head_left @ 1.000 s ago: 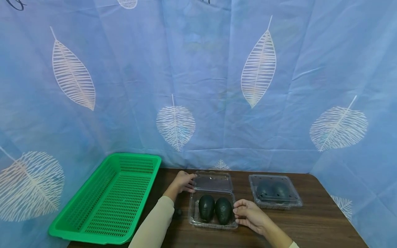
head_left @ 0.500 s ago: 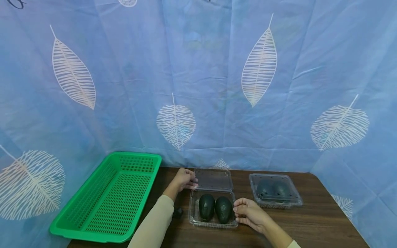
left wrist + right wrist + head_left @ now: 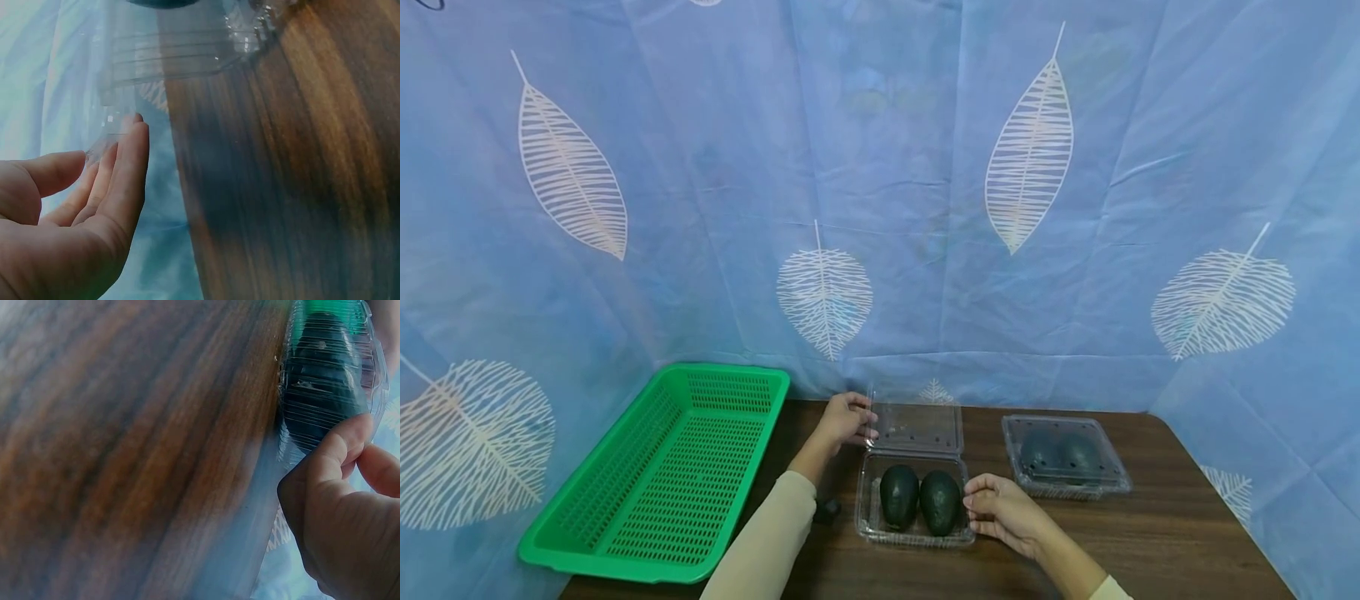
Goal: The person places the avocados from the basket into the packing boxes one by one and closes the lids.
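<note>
A clear plastic clamshell box (image 3: 868, 533) stands on the table with two dark green avocados (image 3: 899, 497) side by side in its base. Its hinged lid (image 3: 916, 429) is tilted up at the back. My left hand (image 3: 847, 419) holds the lid's left edge between thumb and fingers; in the left wrist view the clear edge meets the fingertips (image 3: 136, 128). At the base's right side, my right hand (image 3: 1006, 512) pinches the rim with thumb and forefinger. Through the ribbed wall in the right wrist view, one avocado (image 3: 322, 381) shows beside that hand.
A green perforated basket (image 3: 767, 433) stands on the left. To the right is a closed clear box (image 3: 1108, 483) with two more avocados inside. A small dark object (image 3: 827, 511) lies near the left forearm. A blue leaf-print cloth (image 3: 895, 208) hangs behind the table (image 3: 1180, 517).
The lid has swung up from lying nearly flat at the back, and my left hand has risen with it. My right hand has stayed at the base's right side.
</note>
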`<state>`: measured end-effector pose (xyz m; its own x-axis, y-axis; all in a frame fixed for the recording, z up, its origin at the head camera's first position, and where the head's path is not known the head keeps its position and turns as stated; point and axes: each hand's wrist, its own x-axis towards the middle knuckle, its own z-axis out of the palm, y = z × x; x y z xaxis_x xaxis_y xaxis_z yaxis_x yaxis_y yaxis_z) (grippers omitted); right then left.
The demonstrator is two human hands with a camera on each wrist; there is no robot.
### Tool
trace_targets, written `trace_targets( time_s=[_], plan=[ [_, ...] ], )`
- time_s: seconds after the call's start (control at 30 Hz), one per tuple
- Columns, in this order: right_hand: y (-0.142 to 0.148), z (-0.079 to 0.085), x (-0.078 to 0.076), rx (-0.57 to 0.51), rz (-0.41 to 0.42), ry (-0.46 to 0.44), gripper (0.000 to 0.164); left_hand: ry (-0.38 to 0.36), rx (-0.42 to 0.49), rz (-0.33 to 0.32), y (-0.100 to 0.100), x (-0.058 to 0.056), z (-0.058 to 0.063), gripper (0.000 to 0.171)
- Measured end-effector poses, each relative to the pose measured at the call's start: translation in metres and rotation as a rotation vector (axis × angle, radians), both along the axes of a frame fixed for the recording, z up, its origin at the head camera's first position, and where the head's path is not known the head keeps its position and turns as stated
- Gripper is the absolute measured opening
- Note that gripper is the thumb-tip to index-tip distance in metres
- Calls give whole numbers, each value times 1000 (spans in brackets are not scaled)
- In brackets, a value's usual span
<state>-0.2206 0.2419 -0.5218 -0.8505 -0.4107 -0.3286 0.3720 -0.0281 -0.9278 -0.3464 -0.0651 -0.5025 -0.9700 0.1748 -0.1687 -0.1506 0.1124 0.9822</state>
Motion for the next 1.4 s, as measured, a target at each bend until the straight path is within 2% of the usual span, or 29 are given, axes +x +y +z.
trace_targets(
  time_s=[0.23, 0.5, 0.67, 0.87, 1.07, 1.3, 1.4],
  plan=[
    [0, 0, -1, 3, -8, 0, 19, 82, -14, -18, -3, 4, 4, 26],
    [0, 1, 0, -13, -4, -6, 17, 140, -21, -33, -5, 13, 11, 26],
    [0, 2, -1, -12, -2, -1, 18, 166, -27, -24, -4, 20, 15, 24],
    [0, 2, 1, -7, 6, 0, 22, 230, -57, -8, -5, 30, 17, 19],
    [0, 2, 1, -7, 8, -2, 22, 321, -90, -32, -9, 42, 20, 19],
    [0, 2, 1, -16, 8, -16, 21, 488, -186, -72, -15, 56, 21, 20],
    [0, 1, 1, -29, 18, -27, 20, 536, -215, -71, -17, 63, 20, 22]
  ],
)
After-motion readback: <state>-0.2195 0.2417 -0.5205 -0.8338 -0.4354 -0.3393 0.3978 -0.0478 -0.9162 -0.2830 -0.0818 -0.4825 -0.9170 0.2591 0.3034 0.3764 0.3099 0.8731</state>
